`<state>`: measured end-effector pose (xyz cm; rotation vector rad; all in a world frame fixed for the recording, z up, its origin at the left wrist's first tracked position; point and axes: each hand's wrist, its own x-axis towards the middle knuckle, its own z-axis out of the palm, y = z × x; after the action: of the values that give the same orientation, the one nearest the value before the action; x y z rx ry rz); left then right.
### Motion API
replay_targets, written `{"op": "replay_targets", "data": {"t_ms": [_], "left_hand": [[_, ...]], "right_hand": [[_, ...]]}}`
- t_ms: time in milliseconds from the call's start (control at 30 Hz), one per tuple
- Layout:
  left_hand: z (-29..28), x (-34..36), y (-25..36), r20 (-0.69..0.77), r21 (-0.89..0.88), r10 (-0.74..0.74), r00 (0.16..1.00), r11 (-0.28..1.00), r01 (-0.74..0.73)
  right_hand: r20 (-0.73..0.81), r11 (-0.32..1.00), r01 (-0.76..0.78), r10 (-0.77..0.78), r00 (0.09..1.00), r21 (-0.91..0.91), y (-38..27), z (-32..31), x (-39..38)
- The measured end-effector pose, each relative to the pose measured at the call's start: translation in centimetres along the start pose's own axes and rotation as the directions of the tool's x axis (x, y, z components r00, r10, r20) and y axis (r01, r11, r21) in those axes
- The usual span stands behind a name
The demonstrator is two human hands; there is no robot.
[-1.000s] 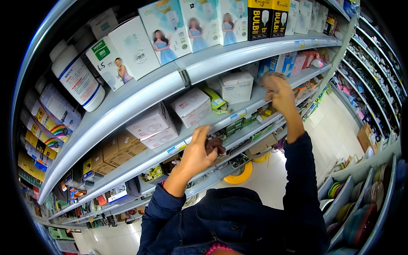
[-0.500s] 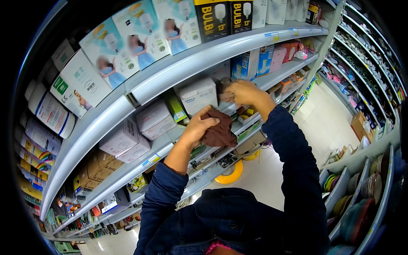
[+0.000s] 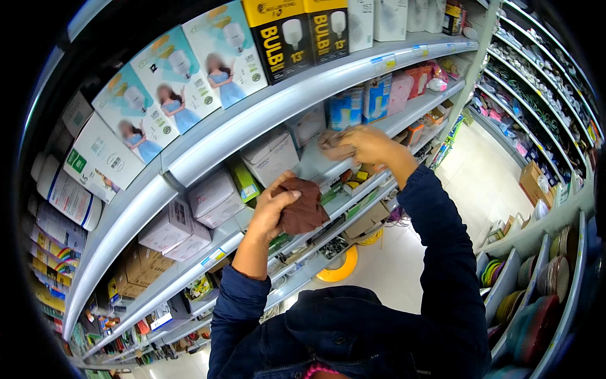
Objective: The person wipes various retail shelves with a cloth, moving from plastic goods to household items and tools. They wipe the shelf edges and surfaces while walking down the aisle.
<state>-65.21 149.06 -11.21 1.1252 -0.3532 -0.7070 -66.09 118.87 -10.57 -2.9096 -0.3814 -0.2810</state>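
Observation:
My left hand (image 3: 267,210) is closed on a folded dark brown cloth (image 3: 305,208), holding it in front of a middle shelf. A white box (image 3: 271,156) stands on that shelf just beyond my left hand. Farther right, my right hand (image 3: 374,146) is closed on a bunched grey-brown cloth (image 3: 334,146). This second cloth is over the bare part of the shelf (image 3: 314,165), right of the white box; whether it touches the surface I cannot tell. A smaller pale box (image 3: 307,124) sits deeper on the shelf behind it.
Light bulb boxes (image 3: 183,79) line the shelf above, behind a raised grey shelf edge (image 3: 265,107). Blue boxes (image 3: 377,98) stand right of my right hand. More white boxes (image 3: 214,197) are at left. A yellow coil (image 3: 339,265) lies on the floor below.
My right hand with the grey-brown cloth has drawn away from the white box, toward the right and the shelf's front. The view has shifted a little; my left hand keeps the brown cloth.

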Motion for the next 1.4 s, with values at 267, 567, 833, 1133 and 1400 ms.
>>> {"op": "replay_targets", "data": {"t_ms": [267,567,833,1133,1400], "left_hand": [[0.8,-5.3,-2.6,0.153,0.283,0.031,0.988,0.956,-0.074],[0.9,-8.7,-3.3,0.201,0.207,0.026,0.979,0.976,-0.068],[3.6,-6.8,-5.3,0.142,0.256,0.040,0.989,0.964,-0.075],[14.4,6.0,-8.2,0.060,0.343,0.165,0.984,0.923,-0.176],[21.5,20.9,-10.6,0.044,0.586,0.240,0.970,0.780,-0.219]], "right_hand": [[-0.102,0.981,0.149,-0.163,0.981,-0.126,-7.6,1.8,0.9],[-0.083,0.023,0.082,0.474,0.876,0.996,-2.0,-0.2,-7.0],[-0.139,-0.094,0.249,0.619,0.773,0.964,9.8,-1.9,-16.7],[-0.597,0.925,-0.344,0.370,0.712,0.163,26.9,-5.8,-10.6],[-0.139,0.782,-0.423,0.407,0.903,-0.458,28.4,-5.4,-5.2]]}}
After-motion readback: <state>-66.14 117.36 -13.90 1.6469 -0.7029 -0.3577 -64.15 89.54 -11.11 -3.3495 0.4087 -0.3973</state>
